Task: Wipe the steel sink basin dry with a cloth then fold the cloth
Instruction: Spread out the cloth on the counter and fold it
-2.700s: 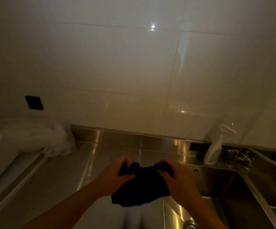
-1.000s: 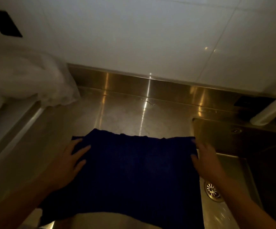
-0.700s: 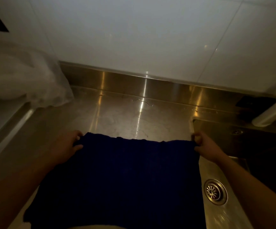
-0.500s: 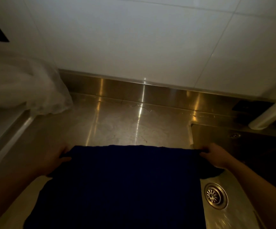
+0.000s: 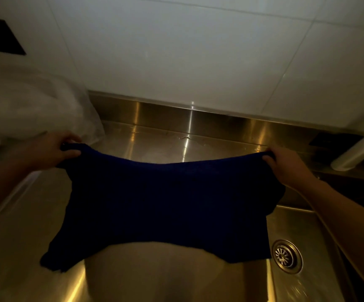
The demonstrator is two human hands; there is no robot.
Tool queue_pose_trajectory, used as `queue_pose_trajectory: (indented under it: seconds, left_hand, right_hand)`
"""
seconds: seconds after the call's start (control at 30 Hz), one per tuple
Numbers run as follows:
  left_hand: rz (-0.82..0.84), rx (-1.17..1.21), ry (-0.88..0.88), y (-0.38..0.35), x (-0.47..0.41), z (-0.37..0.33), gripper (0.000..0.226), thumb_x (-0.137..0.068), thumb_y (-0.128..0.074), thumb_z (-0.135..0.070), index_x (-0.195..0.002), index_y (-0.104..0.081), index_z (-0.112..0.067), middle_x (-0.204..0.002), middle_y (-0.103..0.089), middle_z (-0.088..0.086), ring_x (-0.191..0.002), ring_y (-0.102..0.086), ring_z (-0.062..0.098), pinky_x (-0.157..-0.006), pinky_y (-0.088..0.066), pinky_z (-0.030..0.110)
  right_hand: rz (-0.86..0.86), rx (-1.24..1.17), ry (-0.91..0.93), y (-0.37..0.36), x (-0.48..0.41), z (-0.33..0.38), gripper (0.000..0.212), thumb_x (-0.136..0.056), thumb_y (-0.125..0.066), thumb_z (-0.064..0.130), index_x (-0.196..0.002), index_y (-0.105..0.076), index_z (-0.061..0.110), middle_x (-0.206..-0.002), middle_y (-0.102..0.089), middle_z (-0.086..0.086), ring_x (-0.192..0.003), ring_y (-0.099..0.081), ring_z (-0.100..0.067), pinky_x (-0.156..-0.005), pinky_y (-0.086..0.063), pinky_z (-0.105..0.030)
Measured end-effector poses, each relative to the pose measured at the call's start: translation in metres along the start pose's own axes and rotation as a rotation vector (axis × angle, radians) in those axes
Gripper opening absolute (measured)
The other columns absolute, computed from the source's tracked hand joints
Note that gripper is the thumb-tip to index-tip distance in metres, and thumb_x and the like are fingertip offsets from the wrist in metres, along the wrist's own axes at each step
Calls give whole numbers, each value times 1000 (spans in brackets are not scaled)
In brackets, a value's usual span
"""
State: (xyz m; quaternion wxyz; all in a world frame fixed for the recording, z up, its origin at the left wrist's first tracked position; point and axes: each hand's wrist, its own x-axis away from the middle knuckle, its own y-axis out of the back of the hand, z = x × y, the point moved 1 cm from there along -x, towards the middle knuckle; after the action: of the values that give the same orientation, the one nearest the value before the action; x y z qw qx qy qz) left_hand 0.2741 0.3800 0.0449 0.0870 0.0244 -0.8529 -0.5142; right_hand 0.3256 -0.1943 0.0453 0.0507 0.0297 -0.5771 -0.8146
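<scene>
L hand [image 5: 52, 149] & R hand [image 5: 285, 164] pinch cloth [image 5: 165, 203] corners, held up.

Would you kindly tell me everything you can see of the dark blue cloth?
The dark blue cloth looks soft and fuzzy. It is opened out and held up, the left hand pinching one top corner and the right hand the other. Its top edge sags between them; the lower edge arches up, both bottom corners drooping. It hangs over the steel counter and the left rim of the steel sink basin; whether it touches them is unclear.
</scene>
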Motion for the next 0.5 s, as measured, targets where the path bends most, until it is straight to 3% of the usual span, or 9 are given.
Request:
queue_pose_trajectory:
  seconds: [0.07, 0.13, 0.23, 0.3, 0.37, 0.43, 0.5]
  left_hand:
    - [-23, -26, -45, 7, 6, 7, 21, -81, -74, -22, -85, -61, -37, -83, -67, -6, -70, -66, 17, -56, -51, 32]
    - [-16, -18, -65, 13, 15, 14, 18, -78, -76, -28, -83, -62, -39, -74, -67, -7, -58, -66, 16, -47, -52, 33]
    - [34, -87, -96, 19, 26, 40, 22, -70, -77, -39, -83, -60, -42, -79, -63, -6, -69, -64, 21, -64, -54, 41]
    - [141, -203, -121, 27, 37, 38, 22, -61, -77, -41, -73, -58, -44, -76, -61, -3, -71, -61, 23, -69, -52, 46]
    - [159, -203, -173, 38, 55, -15, 33, -54, -75, -54, -82, -58, -52, -90, -66, -7, -83, -63, 16, -75, -53, 43]
    - [162, 115, -276, 40, 75, -105, 61, -48, -74, -72, -104, -54, -59, -105, -64, -23, -98, -62, 0, -80, -52, 23]
    - [292, 437, -469, 33, 94, -209, 78, -48, -80, -68, -118, -45, -62, -112, -61, -27, -106, -59, -5, -80, -52, 15]
  right_hand:
    - [-35, -9, 22, 8, 2, 2, 6, -95, -51, 20, -96, -55, 16, -92, -55, -5, -82, -47, -17, -72, -35, -31]
    - [-53, -20, 38, 20, 9, 2, 3, -94, -54, 15, -96, -56, 16, -96, -54, -4, -86, -48, -18, -75, -36, -32]
    - [-102, -32, 103, 48, 27, 10, 9, -93, -53, 8, -96, -58, 15, -93, -53, 0, -90, -53, -22, -76, -36, -31]
    - [-126, -86, 200, 76, 44, 31, 15, -92, -54, 8, -94, -59, 22, -86, -58, 6, -84, -57, -16, -71, -38, -27]
    - [-100, -136, 324, 108, 60, 66, 18, -91, -56, 13, -90, -60, 31, -83, -60, 18, -82, -57, 0, -70, -38, -12]
    - [-9, -139, 418, 133, 73, 112, 15, -89, -59, 23, -90, -61, 37, -84, -59, 25, -85, -54, 13, -67, -37, -5]
    - [94, -132, 490, 145, 80, 158, 11, -87, -63, 28, -90, -62, 38, -84, -59, 25, -83, -54, 14, -65, -37, -8]
